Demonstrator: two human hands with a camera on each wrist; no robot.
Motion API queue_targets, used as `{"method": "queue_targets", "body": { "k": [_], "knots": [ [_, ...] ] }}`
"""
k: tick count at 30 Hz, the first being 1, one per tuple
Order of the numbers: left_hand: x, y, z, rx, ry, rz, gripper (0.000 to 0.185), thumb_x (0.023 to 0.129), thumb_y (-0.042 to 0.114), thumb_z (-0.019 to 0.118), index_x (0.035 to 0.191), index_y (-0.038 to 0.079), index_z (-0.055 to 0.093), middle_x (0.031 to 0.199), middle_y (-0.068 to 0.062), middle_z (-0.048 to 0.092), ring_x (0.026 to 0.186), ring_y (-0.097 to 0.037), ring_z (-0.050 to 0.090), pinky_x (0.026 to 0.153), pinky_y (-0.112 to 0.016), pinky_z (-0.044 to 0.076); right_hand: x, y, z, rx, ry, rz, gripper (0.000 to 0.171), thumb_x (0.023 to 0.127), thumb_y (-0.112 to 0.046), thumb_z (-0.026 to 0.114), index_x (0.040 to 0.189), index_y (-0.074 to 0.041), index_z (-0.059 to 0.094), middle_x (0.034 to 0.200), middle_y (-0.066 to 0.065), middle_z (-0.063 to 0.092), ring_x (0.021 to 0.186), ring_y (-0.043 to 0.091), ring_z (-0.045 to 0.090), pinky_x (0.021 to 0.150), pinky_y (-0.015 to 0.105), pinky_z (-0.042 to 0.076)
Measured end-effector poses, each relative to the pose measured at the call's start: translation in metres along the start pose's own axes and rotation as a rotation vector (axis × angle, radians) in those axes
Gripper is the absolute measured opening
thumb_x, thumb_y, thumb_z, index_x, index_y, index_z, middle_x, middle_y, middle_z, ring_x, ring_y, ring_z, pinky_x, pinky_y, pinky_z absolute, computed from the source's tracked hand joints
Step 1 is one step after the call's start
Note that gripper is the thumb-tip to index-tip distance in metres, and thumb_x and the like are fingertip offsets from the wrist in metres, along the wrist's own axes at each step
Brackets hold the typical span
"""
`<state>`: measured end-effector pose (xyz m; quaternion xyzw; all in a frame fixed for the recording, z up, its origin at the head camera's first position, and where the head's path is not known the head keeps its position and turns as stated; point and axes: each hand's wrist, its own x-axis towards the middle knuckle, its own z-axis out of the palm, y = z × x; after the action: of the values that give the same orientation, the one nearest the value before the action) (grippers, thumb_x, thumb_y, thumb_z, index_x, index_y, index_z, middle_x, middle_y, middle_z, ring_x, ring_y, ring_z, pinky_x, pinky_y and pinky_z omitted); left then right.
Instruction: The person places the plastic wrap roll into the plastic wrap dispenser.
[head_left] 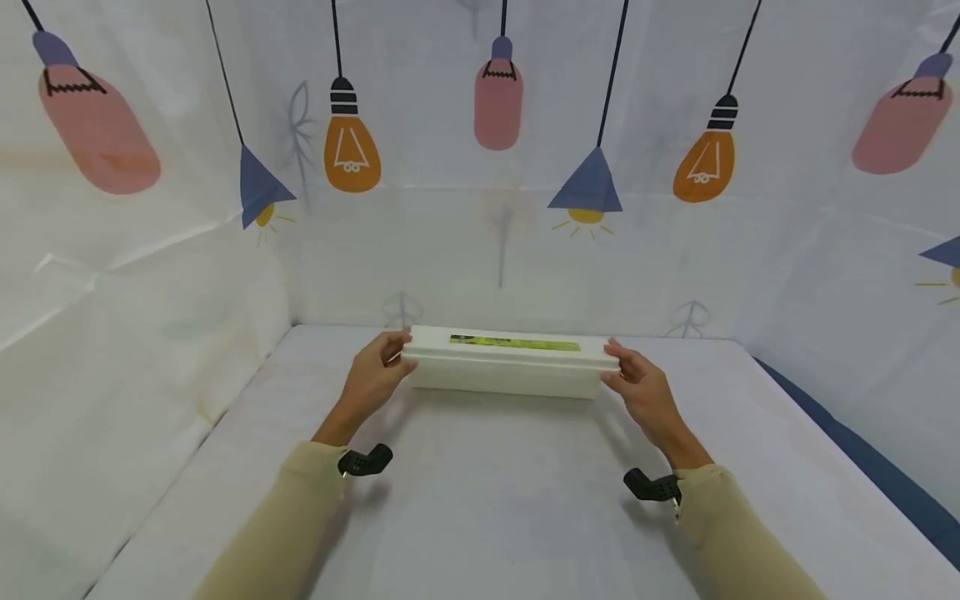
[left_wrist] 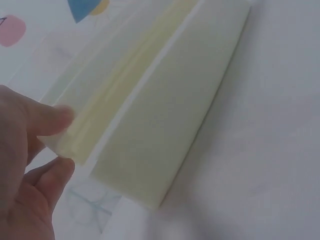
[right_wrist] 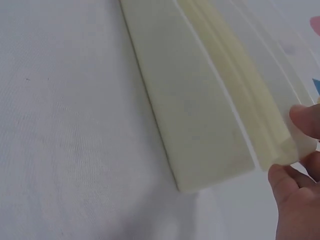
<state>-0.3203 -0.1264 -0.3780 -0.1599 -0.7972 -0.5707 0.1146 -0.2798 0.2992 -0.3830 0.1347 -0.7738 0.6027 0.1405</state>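
- A white cloth covered the table.
- Pale sheets printed with orange bulbs, pink lamps and blue shades walled three sides.
- Light was soft, even.

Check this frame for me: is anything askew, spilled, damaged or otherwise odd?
Nothing stands out. The long white box lies flat and square to the back wall on the white table cover, lid seated evenly, no dents or spills. The left hand and right hand pinch the lid's rim at opposite ends.
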Motion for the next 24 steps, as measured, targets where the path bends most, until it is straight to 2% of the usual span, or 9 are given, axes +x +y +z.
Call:
{"method": "queue_targets", "body": {
  "k": [5, 12, 24],
  "knots": [
    [0.000, -0.009, 0.004, 0.028, 0.006, 0.027, 0.041, 0.093, 0.003, 0.071, 0.132, 0.000, 0.056, 0.151, -0.005, 0.047, 0.136, -0.022, 0.048, 0.105, -0.030, 0.044, 0.004, 0.008, 0.002, -0.010, 0.010, 0.006, 0.052, 0.096, 0.005, 0.063, 0.143, 0.012, 0.043, 0.160, 0.018, 0.027, 0.140, 0.042, 0.036, 0.094, 0.010, 0.044],
    [0.002, -0.015, 0.002, 0.057, 0.028, 0.060, 0.037, 0.093, 0.001, 0.070, 0.128, -0.001, 0.058, 0.150, -0.006, 0.048, 0.136, -0.020, 0.048, 0.105, -0.031, 0.044, 0.009, 0.008, 0.006, -0.045, -0.038, 0.000, 0.050, 0.096, 0.008, 0.061, 0.143, 0.012, 0.043, 0.161, 0.018, 0.024, 0.144, 0.037, 0.030, 0.098, 0.010, 0.039],
    [0.013, -0.021, 0.006, 0.080, 0.033, 0.011, 0.035, 0.093, -0.001, 0.069, 0.126, -0.001, 0.059, 0.151, -0.005, 0.047, 0.136, -0.018, 0.047, 0.106, -0.029, 0.043, 0.015, 0.013, 0.006, -0.211, -0.032, 0.021, 0.048, 0.097, 0.004, 0.062, 0.143, 0.009, 0.046, 0.161, 0.016, 0.027, 0.144, 0.034, 0.034, 0.103, 0.013, 0.036]
  ]
}}
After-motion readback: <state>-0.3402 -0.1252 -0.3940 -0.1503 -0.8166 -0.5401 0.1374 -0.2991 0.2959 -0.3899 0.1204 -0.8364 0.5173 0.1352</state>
